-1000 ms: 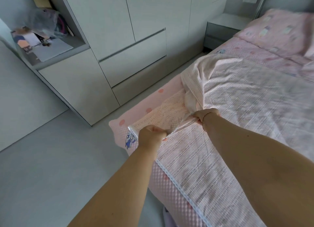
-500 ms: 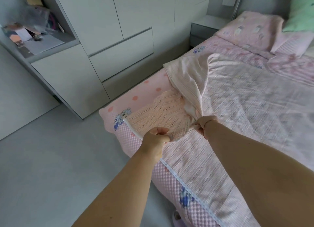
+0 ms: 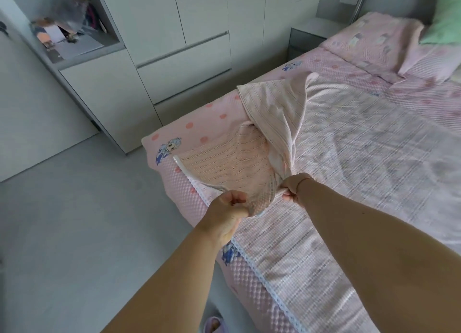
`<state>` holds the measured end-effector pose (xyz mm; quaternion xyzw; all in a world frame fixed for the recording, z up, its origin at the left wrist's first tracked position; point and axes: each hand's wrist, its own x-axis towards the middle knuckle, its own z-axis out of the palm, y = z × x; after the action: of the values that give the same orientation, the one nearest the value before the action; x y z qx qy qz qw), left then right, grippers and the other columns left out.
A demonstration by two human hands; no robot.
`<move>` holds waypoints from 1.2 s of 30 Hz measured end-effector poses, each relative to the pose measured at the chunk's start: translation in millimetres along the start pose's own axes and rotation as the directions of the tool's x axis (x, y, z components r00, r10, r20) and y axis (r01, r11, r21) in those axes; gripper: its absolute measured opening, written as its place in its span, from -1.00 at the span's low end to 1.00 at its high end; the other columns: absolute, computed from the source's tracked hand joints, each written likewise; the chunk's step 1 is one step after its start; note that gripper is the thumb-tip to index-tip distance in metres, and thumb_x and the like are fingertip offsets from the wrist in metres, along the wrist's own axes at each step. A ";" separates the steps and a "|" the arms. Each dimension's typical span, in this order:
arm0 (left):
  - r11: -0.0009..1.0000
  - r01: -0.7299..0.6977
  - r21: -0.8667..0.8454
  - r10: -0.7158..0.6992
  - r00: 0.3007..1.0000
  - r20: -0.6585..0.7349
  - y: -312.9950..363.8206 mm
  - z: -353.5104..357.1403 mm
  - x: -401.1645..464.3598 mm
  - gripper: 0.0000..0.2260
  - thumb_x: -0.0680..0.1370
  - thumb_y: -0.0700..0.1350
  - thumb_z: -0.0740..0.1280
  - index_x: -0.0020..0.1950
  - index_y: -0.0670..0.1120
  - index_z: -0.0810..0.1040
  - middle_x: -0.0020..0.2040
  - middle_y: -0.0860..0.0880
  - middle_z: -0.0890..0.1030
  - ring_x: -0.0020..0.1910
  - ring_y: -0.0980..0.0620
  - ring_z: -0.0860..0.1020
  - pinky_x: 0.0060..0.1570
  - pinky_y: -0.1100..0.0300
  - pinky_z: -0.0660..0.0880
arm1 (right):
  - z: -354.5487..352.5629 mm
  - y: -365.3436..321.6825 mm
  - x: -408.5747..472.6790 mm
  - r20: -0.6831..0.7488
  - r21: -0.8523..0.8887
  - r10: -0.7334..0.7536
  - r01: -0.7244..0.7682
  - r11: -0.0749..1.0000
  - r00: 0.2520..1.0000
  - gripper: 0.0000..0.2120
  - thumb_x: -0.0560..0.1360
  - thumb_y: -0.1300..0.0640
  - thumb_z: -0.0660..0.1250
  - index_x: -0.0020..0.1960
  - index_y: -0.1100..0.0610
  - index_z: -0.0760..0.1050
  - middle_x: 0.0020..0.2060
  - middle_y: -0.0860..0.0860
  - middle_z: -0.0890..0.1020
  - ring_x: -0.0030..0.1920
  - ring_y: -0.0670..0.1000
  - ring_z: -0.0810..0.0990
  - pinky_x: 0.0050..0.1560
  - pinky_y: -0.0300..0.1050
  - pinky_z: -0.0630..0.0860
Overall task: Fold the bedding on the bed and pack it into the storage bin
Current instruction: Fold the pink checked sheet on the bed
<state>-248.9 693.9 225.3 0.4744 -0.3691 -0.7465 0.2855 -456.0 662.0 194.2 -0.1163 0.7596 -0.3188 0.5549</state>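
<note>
Pink woven blanket (image 3: 361, 163) covers most of the bed (image 3: 199, 123), and its near corner is turned back and gathered at the bed's foot corner. The left hand (image 3: 228, 209) has its fingers (image 3: 237, 200) curled tight on the lace-trimmed edge of that corner. The right hand (image 3: 294, 188), just beside it at three o'clock, pinches the bunched fold where the striped underside twists up. Both hold the cloth lifted a little off the mattress. From the hands the flipped flap runs toward twelve o'clock, showing pale stripes. Under it lies a pink polka-dot sheet (image 3: 194, 125) with cartoon prints. At one o'clock, at the head of the bed, sit a pink pillow (image 3: 369, 41) and a green pillow (image 3: 446, 21). A grey nightstand (image 3: 306, 38) stands beside them. White cupboards (image 3: 174, 46) line the wall from ten to twelve o'clock, with a cluttered open shelf (image 3: 69, 38) at ten. A lilac slipper (image 3: 214, 325) rests on the floor (image 3: 74, 233) at six o'clock.
</note>
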 end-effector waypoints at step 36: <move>0.990 -0.001 -0.143 0.018 0.993 0.116 -230.0 189.1 -243.4 -0.69 0.43 -0.58 0.22 -0.26 -0.19 0.50 -0.41 -0.06 0.56 -0.30 0.02 0.55 -0.11 0.25 0.55 | -259.6 222.4 -126.3 0.043 -0.922 -0.574 0.254 0.293 0.818 -0.39 0.58 -0.20 0.04 0.15 0.36 0.46 -0.04 0.24 0.59 0.03 0.22 0.55 -0.06 -0.04 0.42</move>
<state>-346.0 1065.7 209.8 0.4065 -0.3329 -0.7961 0.3002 -609.6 992.4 201.9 -0.5394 0.8228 -0.0090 0.1789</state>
